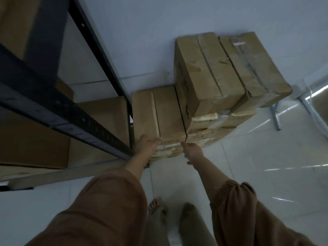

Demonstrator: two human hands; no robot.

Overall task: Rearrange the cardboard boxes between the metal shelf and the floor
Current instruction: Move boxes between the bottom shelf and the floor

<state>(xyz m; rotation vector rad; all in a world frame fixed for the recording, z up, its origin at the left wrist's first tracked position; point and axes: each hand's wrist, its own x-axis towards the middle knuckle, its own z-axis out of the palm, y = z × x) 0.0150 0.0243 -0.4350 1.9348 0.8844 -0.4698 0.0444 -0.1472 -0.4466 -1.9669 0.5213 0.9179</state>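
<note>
While the dark metal shelf (58,105) fills the left with cardboard boxes (99,132) on its bottom level, the left hand (148,143) lies flat, fingers spread, on the low floor box (158,112). Right hand (192,150) reaches in open, fingertips at that box's near corner. Taller stack (211,73) stands against the wall.

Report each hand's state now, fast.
Left hand: open, fingers on the near edge of the low box, not gripping.
Right hand: open, at that box's near right corner, holding nothing.
</note>
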